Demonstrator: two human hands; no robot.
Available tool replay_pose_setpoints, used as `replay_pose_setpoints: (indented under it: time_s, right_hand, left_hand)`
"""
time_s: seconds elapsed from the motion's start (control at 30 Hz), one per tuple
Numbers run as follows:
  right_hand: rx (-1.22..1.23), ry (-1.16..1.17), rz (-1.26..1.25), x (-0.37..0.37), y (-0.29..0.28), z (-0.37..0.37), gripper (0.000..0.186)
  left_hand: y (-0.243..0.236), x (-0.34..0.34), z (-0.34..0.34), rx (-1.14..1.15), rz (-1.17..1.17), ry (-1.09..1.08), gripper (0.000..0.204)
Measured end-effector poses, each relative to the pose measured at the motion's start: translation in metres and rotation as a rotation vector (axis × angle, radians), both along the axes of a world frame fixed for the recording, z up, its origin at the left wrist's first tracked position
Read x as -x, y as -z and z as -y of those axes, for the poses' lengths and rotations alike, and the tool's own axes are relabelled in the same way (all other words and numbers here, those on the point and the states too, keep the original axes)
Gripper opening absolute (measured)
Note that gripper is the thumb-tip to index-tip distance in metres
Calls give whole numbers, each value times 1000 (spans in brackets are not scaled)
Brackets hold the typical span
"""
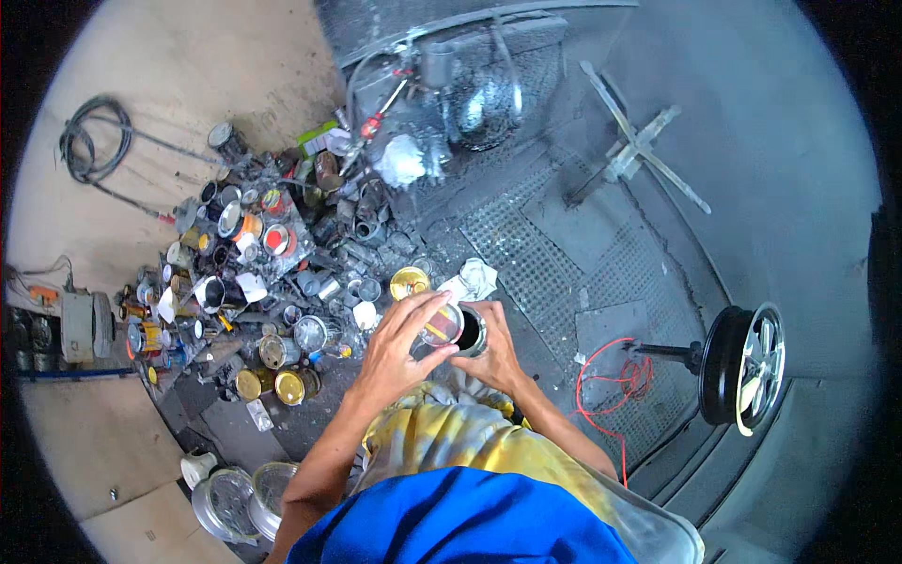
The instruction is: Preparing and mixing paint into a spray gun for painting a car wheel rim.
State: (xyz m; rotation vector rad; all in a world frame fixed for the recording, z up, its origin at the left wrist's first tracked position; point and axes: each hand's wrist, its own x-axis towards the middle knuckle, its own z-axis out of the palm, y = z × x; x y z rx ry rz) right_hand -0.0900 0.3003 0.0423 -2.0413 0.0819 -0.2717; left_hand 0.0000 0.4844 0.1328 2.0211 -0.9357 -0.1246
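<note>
My left hand is closed around a round can or lid, brownish red with a yellow stripe. My right hand grips an open metal can with a dark inside. The two held objects are close together in front of me, and their lower parts are hidden by my fingers. Just beyond them stands a gold-coloured can, beside crumpled white paper.
Many paint-stained cans crowd the left. A black-and-silver wheel is on a stand at the right, near a red hose. A cross-shaped stand is farther back. Metal discs sit lower left; coiled cable lies upper left.
</note>
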Motion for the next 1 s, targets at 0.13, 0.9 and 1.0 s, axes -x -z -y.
replay_pose_setpoints:
  time_s: [0.13,0.9,1.0]
  right_hand:
    - [-45,1,11,16,9,20,78]
    - [-25,863,-378,252,108,-158,71]
    - [-60,1214,-543,341,128,-186,53]
  left_hand:
    - [7,17,35,-66,-125,71,74]
    - [75,45,-19,-650,65,834,76]
    - [78,65,-9,-681,99,919,76]
